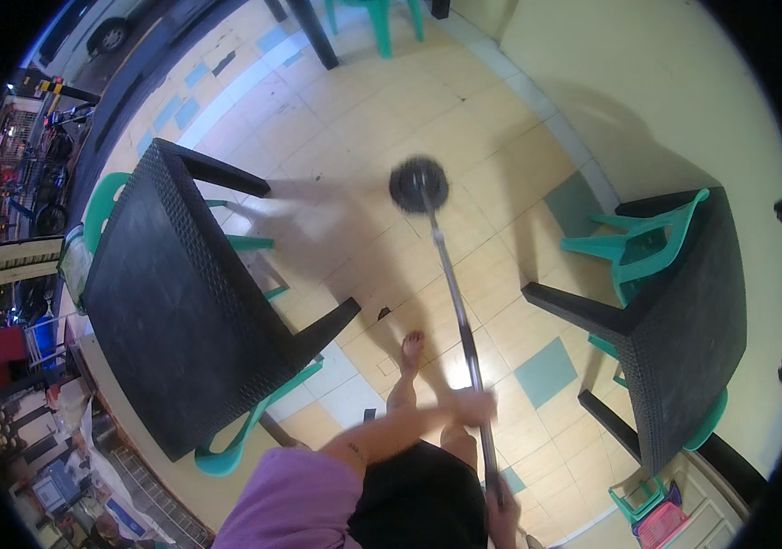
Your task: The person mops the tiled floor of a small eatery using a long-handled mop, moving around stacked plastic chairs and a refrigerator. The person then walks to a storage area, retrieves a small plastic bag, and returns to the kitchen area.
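Observation:
A mop with a metal pole (456, 295) reaches forward from my body over the tiled floor (363, 137). Its round dark mop head (418, 184) looks blurred and rests on or just above the tiles. My left hand (476, 408) wraps around the pole partway along its length. Closer to my body, my right hand (503, 513) grips the pole near its rear end. My bare foot (412, 350) is on the tiles to the left of the pole.
A black woven-pattern table (178, 288) stands left with green plastic chairs (104, 206) around it. To the right, another black table (689, 329) carries a green chair (645, 247) beside the wall (638, 68). More furniture legs (312, 34) stand ahead. Stacked stools (641, 501) sit lower right.

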A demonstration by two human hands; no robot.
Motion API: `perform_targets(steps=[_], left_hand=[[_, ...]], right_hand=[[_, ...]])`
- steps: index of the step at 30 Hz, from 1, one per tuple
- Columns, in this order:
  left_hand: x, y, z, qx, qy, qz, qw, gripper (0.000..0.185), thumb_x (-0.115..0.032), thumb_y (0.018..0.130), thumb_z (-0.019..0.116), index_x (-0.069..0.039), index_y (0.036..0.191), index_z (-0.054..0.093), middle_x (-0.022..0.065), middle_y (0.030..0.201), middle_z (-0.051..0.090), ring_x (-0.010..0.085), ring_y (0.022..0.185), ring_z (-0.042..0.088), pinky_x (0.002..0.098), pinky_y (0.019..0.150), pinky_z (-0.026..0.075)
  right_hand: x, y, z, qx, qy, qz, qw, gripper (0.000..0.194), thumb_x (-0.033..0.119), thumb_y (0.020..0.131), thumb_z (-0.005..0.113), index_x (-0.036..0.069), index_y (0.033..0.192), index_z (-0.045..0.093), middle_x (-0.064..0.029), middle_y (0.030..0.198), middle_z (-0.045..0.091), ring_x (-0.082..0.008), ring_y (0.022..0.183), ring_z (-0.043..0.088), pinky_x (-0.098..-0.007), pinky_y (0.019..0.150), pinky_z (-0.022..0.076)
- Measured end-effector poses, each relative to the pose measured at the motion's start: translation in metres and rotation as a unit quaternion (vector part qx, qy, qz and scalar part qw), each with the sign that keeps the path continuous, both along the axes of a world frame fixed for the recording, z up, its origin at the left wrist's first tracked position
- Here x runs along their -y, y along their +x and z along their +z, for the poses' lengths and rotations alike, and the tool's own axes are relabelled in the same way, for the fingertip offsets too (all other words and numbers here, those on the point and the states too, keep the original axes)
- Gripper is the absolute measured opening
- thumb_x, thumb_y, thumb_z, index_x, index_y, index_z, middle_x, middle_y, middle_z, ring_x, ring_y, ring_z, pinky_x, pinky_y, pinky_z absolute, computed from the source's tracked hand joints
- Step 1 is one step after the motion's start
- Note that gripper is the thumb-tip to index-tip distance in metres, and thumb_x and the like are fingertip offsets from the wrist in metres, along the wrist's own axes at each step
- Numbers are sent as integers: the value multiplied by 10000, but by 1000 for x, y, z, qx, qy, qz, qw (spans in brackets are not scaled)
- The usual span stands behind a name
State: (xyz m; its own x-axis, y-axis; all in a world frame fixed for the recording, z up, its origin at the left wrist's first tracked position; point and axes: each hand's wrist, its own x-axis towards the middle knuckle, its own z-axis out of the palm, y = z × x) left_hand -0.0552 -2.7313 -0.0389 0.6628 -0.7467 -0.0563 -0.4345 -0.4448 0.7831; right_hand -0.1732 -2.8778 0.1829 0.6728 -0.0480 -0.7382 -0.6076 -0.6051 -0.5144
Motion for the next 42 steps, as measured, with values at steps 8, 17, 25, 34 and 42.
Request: perform_targets(steps=[8,17,25,34,42], left_hand=[[-112,243,-18,41,204,446,870,629,-124,889,488,-185,1485,297,236,1503,287,410,1405,258,525,1126,259],[-39,151,-27,70,114,139,981,752,-64,666,644,-218,1383,477,151,1527,306,339,1447,201,600,1144,139],[99,-172,67,-101,-293,-210,927,24,-131,704,573,-149,703,589,36,755,604,260,856,583,439,854,387],[83,8,22,-72,-141,66,985,412,-70,710,627,-92,1114,547,143,1059,546,352,1086,510,493,923,411],[-48,36,67,-50,14,375,925,574,-79,738,659,-112,1273,452,174,1252,471,390,1202,421,483,1045,334]], right_hand=[[-145,346,-212,186,-2,105,977,435,348,941,501,255,1366,484,-210,1049,650,-423,956,623,-502,793,501],[0,161,-100,131,-40,61,989,436,229,931,565,164,1359,516,-232,939,661,-317,802,683,-392,710,525],[45,-128,148,-132,-91,-101,982,465,187,967,524,27,1396,443,-183,1127,652,-245,1025,639,-345,874,494],[49,-22,10,-32,-106,-98,989,470,243,983,499,-15,1374,458,-132,787,608,-177,667,601,-328,635,499],[13,377,-229,83,86,-132,984,476,367,953,541,245,1405,454,-52,586,502,-165,393,493,-337,366,420]])
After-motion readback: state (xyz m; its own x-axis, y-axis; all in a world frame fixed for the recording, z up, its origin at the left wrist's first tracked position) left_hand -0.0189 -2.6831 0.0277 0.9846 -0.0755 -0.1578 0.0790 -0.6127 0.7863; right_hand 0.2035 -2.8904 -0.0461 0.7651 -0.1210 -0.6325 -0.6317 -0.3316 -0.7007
